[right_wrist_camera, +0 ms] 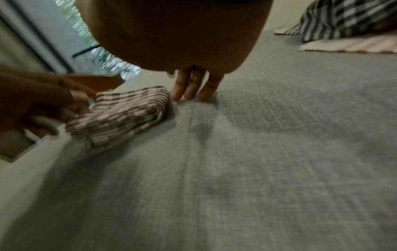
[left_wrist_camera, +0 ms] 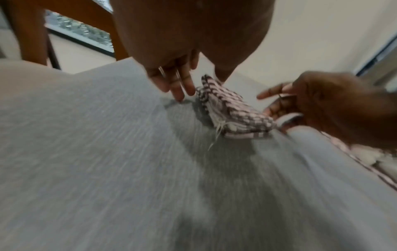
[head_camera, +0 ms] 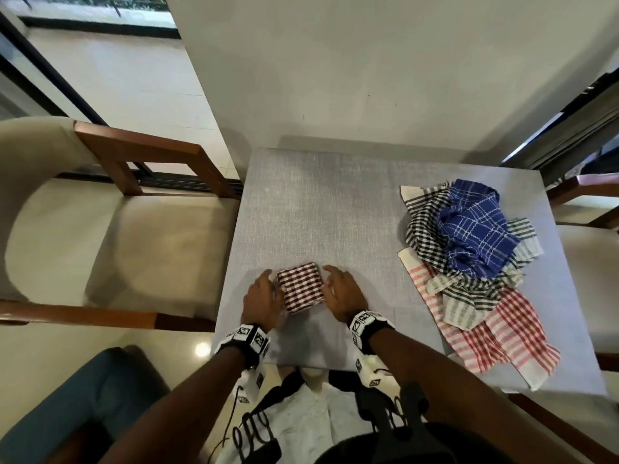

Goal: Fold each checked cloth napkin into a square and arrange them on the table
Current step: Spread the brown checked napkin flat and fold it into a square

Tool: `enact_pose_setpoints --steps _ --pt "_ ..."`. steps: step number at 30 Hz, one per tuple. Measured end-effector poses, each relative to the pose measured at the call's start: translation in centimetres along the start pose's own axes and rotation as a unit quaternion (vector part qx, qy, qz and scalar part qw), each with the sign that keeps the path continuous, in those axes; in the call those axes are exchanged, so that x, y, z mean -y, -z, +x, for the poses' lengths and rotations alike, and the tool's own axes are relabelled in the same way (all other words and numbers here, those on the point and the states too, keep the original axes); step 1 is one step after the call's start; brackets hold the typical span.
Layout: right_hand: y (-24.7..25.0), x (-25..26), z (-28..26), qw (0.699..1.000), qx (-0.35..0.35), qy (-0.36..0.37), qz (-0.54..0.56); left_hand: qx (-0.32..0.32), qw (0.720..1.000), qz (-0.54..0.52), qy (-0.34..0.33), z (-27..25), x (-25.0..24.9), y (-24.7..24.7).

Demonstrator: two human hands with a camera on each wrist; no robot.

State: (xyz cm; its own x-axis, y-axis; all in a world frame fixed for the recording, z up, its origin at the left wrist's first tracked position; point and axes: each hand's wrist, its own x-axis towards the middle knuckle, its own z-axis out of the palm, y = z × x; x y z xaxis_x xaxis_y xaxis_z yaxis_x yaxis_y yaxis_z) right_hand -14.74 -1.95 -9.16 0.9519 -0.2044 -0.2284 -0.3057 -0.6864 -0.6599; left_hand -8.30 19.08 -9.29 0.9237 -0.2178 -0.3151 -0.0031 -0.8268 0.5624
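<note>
Unfolded napkins [head_camera: 469, 262] heaped right, armchair [head_camera: 100, 212] left

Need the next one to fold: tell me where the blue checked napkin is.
In the head view, the blue checked napkin tops the unfolded pile at the table's right side, on a black checked napkin.

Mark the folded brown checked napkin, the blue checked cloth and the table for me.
folded brown checked napkin [head_camera: 300, 287]: head view, middle of its top face.
blue checked cloth [head_camera: 475, 229]: head view, centre of the crumpled cloth on top of the pile.
table [head_camera: 335, 202]: head view, bare grey surface.
</note>
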Motion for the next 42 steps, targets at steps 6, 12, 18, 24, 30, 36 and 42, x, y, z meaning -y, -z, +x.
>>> enact_pose_setpoints --steps 6,12,18,24,30,36,42 --pt "-0.8 3.7 0.9 0.981 0.072 -0.173 -0.057 0.134 0.987 -0.002 0.087 1.8 -1.3 1.8" --pt "-1.7 1.4 -2.8 0.962 0.206 -0.173 -0.050 0.247 0.968 0.002 0.053 -0.8 1.6 3.7" --pt "-2.0 1.6 -5.0 0.969 0.184 -0.164 0.014 0.264 0.962 -0.055 0.037 -3.4 2.6 3.4" --pt "-2.0 1.4 -6.5 0.957 0.234 -0.170 -0.036 0.332 0.942 -0.044 0.021 -4.4 2.8 3.2" --pt "-1.3 0.7 -7.8 0.949 0.232 -0.211 -0.013 0.346 0.937 -0.047 0.003 -5.0 1.5 2.1" --pt "0.1 -0.4 -8.3 0.941 0.237 -0.240 -0.010 0.374 0.926 -0.042 0.001 -5.5 -0.3 0.8" --pt "0.2 -1.1 -8.5 0.936 0.253 -0.244 -0.010 0.368 0.929 -0.031 0.000 -5.9 -1.2 0.6"
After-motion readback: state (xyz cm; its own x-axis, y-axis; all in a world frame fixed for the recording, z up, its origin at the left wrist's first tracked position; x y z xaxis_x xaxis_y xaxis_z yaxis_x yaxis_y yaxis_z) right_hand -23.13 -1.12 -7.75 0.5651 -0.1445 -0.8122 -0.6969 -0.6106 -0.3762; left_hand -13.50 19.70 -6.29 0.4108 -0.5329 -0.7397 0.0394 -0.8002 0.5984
